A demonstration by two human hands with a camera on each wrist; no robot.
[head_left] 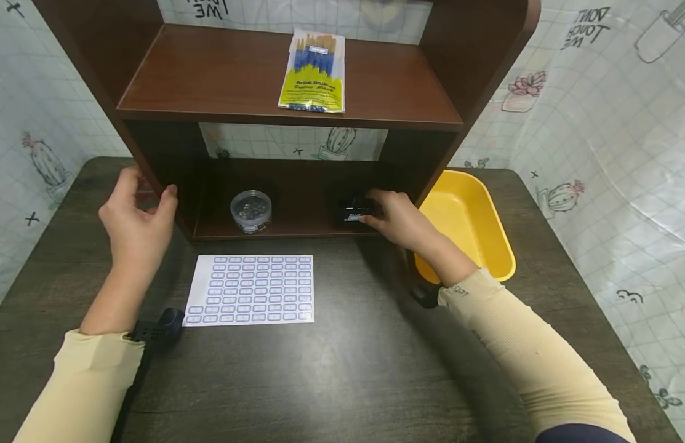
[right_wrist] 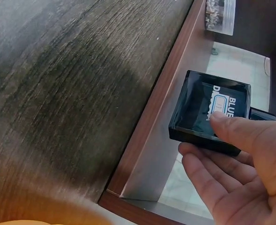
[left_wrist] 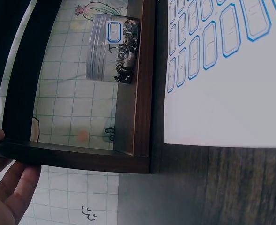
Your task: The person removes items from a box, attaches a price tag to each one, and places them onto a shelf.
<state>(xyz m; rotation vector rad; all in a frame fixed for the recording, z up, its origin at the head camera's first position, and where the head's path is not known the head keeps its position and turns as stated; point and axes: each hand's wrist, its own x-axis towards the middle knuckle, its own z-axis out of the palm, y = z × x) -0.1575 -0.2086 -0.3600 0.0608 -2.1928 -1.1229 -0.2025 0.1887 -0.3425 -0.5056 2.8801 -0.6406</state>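
My right hand holds a small black square bottle with white lettering that reads BLUE, at the right end of the lower shelf. The thumb lies on its lettered face and the fingers are underneath in the right wrist view. Whether the bottle touches the shelf board, I cannot tell. On the left, my left hand grips the side panel of the brown wooden shelf unit, thumb and fingers on opposite faces. Between the hands, a clear round jar of small metal pieces stands on the lower shelf.
A pack of artist brushes lies on the upper shelf. In front of the unit, a sheet of blue-bordered labels lies flat on the dark table. A yellow tray sits right of the unit, partly behind the right forearm.
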